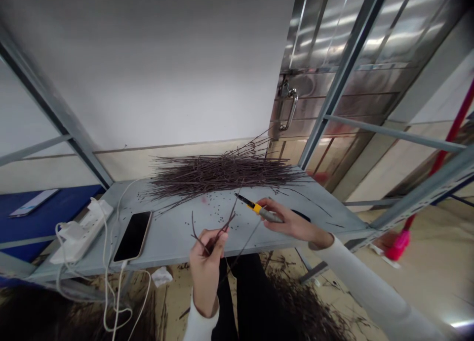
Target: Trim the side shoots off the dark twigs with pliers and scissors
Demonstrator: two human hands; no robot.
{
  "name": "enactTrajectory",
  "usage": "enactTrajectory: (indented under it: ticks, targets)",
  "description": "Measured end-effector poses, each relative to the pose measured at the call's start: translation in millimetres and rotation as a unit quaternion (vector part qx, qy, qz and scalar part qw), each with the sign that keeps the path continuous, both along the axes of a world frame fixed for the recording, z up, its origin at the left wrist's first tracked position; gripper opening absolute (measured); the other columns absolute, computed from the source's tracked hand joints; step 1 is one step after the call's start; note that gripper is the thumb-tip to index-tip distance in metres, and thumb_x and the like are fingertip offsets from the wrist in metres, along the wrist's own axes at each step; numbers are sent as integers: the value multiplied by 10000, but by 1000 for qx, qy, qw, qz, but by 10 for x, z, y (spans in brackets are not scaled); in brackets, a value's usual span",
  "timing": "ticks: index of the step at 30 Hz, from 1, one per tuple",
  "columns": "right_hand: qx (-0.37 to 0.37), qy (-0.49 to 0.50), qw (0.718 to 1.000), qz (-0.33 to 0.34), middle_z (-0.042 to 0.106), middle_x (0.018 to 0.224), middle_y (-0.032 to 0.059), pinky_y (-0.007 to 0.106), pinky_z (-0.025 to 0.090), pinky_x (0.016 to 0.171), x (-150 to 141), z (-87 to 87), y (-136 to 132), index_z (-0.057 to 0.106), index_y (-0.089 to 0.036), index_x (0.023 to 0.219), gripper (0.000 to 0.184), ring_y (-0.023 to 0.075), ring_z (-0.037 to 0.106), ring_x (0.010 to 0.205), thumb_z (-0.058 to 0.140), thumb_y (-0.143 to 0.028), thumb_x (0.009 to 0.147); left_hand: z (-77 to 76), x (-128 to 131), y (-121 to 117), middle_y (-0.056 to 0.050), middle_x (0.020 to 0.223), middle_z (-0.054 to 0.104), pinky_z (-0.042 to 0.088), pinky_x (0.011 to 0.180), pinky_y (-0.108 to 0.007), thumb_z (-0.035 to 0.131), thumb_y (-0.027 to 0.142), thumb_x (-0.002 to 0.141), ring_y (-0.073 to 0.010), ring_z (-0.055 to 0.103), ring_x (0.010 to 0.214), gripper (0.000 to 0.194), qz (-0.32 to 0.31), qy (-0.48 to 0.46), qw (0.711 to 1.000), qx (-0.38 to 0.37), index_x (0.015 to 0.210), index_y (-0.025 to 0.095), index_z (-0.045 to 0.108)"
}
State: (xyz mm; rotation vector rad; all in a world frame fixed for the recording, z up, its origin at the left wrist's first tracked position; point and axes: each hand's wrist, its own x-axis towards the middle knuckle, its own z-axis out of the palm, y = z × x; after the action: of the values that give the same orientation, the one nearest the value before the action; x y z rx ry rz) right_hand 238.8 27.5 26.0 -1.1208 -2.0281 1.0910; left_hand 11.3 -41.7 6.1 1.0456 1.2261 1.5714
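Observation:
My left hand (208, 262) is closed around a few thin dark twigs (194, 226) near the table's front edge. Their ends stick out above the fingers, one of them forked. My right hand (285, 219) grips pruning snips (256, 208) with a yellow and grey handle. The dark blades point left, close to the upper ends of the twigs. Whether the blades touch a twig, I cannot make out. Beyond both hands lies a wide heap of dark twigs (218, 174). Small dark bits are scattered on the tabletop (172, 242) between.
A phone (133, 236) on a cable and a white power strip (83, 230) lie at the left. Metal posts (344, 74) frame the table. Behind the right wrist is a partly hidden black object (301, 215). More twigs (307, 306) cover the floor.

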Motion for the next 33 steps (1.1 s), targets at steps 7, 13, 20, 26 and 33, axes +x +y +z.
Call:
enactTrajectory:
  ticks: [7, 13, 20, 26, 33]
  targets:
    - [14, -21, 1000, 18, 540, 1048, 47, 315, 474, 833, -25, 282, -166, 490, -232, 1121, 357, 174, 556, 876, 574, -333, 790, 31, 22, -15, 18, 591, 520, 344, 487, -223, 707, 430, 712, -95, 395, 511, 278, 4, 26, 1000, 0, 725, 154, 686]
    - [0, 3, 999, 33, 535, 1038, 57, 321, 481, 827, 15, 233, -172, 490, -223, 1124, 354, 187, 562, 923, 553, -353, 801, 37, 22, -28, 23, 588, 490, 341, 484, -219, 703, 407, 728, -95, 391, 519, 258, -5, 14, 1000, 3, 736, 150, 681]
    - [0, -1, 1000, 30, 537, 1058, 71, 313, 471, 821, 14, 268, -211, 499, -219, 1123, 360, 189, 555, 935, 562, -379, 807, 20, 17, -7, 13, 615, 513, 350, 499, -229, 687, 394, 746, -96, 391, 522, 241, -14, 53, 998, 5, 751, 154, 700]
    - [11, 10, 999, 37, 544, 960, 42, 272, 468, 725, -10, 245, -157, 528, -211, 1030, 313, 170, 547, 858, 561, -449, 829, 87, 30, -28, 22, 593, 472, 368, 510, -228, 679, 387, 746, -101, 402, 517, 232, -28, 87, 996, 2, 752, 159, 725]
    - [79, 12, 996, -35, 475, 711, -33, 223, 377, 546, -74, 111, -110, 464, -220, 848, 289, 112, 456, 602, 599, -472, 805, 32, -4, -37, 22, 575, 479, 348, 486, -222, 641, 414, 782, -112, 412, 518, 262, -32, 136, 990, -5, 762, 159, 699]
